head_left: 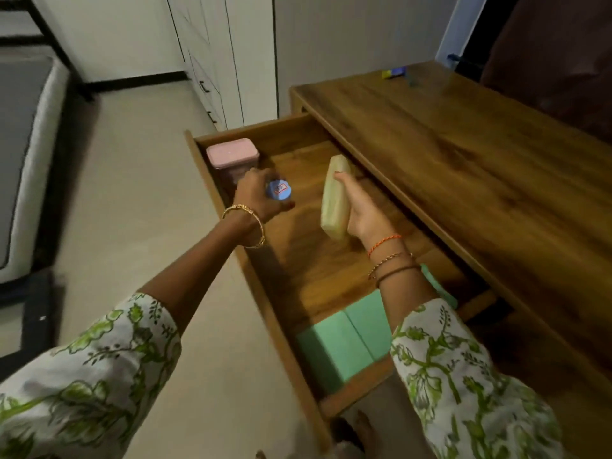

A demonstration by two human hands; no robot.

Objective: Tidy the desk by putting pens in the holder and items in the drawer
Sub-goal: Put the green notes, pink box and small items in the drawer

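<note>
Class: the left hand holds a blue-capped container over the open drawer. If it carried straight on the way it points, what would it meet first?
Most likely the pink lidded box in the drawer's far corner, just beyond the left hand; depth is uncertain.

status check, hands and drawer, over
Left hand holds blue bottle, right hand holds cream case, both over open drawer. Pink box and green box already inside. Middle clear.

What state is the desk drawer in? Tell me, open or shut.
Open. The drawer is pulled well out from under the desk top, so its wooden floor, a pink box and green items inside all show.
</note>
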